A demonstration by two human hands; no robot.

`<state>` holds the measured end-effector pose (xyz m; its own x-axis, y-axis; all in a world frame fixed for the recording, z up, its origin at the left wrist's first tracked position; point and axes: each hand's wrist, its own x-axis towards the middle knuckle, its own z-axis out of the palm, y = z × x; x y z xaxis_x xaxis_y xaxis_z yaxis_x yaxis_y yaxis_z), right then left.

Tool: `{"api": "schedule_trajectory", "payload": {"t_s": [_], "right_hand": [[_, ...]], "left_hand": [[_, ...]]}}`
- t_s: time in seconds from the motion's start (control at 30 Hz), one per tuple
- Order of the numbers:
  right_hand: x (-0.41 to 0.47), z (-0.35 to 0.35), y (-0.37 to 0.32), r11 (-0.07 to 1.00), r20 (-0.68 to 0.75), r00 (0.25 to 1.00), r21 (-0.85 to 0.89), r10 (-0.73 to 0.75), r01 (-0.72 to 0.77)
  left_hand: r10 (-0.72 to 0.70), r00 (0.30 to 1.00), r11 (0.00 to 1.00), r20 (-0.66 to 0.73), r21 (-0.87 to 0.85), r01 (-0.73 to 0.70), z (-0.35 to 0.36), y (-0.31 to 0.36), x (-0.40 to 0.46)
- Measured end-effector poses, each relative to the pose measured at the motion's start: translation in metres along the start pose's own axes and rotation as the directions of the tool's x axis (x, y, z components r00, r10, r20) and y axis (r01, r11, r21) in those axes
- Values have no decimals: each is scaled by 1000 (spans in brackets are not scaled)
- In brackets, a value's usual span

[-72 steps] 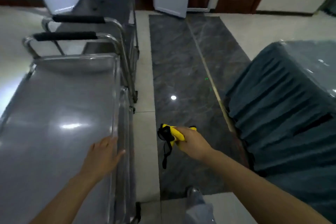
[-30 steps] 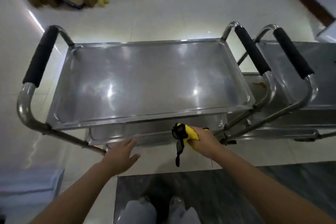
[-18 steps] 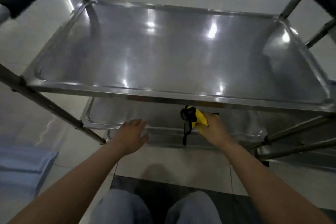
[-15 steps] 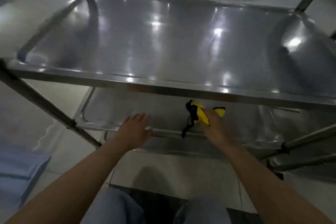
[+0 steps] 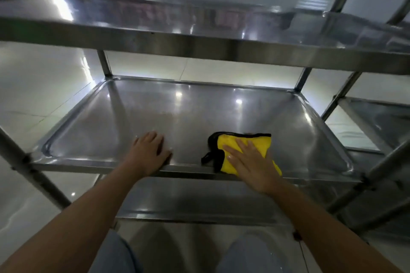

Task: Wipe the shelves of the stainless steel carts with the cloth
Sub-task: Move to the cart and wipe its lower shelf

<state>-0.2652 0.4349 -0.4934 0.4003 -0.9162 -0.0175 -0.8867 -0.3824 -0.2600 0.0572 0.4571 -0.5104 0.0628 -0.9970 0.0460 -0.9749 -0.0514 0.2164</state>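
We're starting the middle shelf (image 5: pixel 199 117): right hand (image 5: pixel 250 162) flat, pressing the yellow cloth (image 5: pixel 250 142) near its front edge, left hand (image 5: pixel 148 153) flat bracing beside it; next, sweep toward the back.

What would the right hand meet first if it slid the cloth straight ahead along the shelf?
Probably nothing until the back rim of the middle shelf; the steel ahead of the right hand and cloth looks bare.

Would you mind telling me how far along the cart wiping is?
Nothing visibly finished yet. In hand: the right hand presses the yellow cloth flat on the middle shelf, near its front edge, while the left hand rests there. Left: the remaining middle shelf, bottom shelf and neighbouring cart.
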Motion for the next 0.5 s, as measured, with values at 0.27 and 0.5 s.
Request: {"api": "schedule_trajectory", "payload": {"t_s": [0.27,0.5], "right_hand": [[69,15,-7,968,-41,968,-45,247,-249],[115,50,-117,992,-15,994,-64,-110,109]], "left_hand": [[-14,999,1000,-38,11,14,-1,-34,2],[-17,998,999,-68,-28,15,0,-37,2]]}}
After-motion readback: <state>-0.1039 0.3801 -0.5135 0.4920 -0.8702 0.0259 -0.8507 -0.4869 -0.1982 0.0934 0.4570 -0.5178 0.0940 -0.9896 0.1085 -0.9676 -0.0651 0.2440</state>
